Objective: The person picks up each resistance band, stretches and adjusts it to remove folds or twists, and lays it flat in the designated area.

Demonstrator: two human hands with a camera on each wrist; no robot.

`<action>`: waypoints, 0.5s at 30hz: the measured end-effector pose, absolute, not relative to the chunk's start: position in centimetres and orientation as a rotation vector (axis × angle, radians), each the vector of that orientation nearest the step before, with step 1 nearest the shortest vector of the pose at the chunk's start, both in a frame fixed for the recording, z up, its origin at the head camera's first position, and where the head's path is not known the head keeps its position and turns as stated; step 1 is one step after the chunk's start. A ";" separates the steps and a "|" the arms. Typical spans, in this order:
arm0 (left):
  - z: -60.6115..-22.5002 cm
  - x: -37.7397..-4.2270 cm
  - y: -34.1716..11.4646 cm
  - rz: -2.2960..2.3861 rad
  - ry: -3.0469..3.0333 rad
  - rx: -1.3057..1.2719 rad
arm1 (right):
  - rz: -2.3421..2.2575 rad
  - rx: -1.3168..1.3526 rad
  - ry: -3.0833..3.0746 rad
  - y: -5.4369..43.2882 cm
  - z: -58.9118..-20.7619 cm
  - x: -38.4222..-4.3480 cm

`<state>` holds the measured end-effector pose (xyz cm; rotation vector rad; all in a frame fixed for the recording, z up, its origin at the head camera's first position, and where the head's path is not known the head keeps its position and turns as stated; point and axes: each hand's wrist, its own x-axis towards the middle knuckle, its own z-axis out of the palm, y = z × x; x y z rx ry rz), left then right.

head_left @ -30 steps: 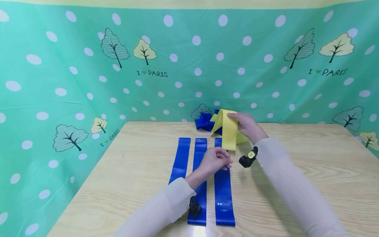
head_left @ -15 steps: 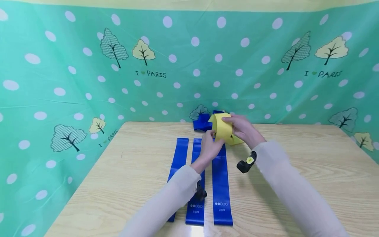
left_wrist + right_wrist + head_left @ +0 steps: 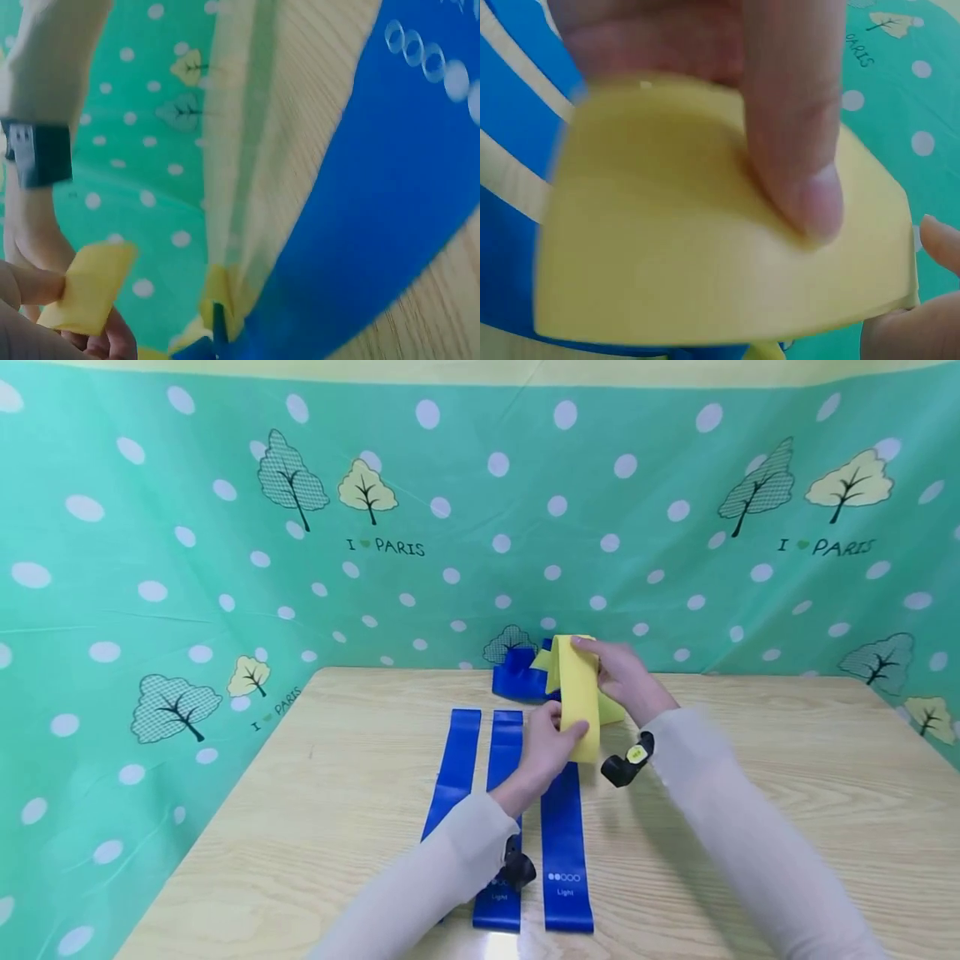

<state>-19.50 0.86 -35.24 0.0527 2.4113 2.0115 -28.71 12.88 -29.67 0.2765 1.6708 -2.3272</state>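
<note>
Yellow flat rubbery loop band (image 3: 580, 702): held up off the bench (image 3: 787, 752), toward its far edge, a bit right of center. Right hand (image 3: 628, 683) pinches the top, thumb across the face. Left hand (image 3: 546, 743) has the lower part, thumb in front, other fingers behind. Both sets of fingers narrow, just the band between them. My read: one grip high, one low, keeps the strip straight. Three long flat blue bands (image 3: 566, 835) lie roughly parallel, running toward the near edge, wood showing between; spacing probably avoids overlap. Rightmost reads "Light" at its near end. Left sleeve (image 3: 442, 860) covers part of the other two. Crumpled blue band material (image 3: 517, 681) and loose yellow band material (image 3: 612, 710) sit by the far edge, no order I can see.
</note>
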 end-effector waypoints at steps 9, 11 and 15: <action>-35.8 -17.5 1.5 1.835 2.408 0.145 | -2.359 0.296 1.730 15.1 -29.0 -29.0; -36.1 -17.1 1.5 1.827 2.377 0.118 | -2.354 0.313 1.761 15.5 -29.3 -29.2; -36.6 -16.4 1.4 1.822 2.277 0.095 | -2.353 0.355 1.816 16.5 -29.7 -29.4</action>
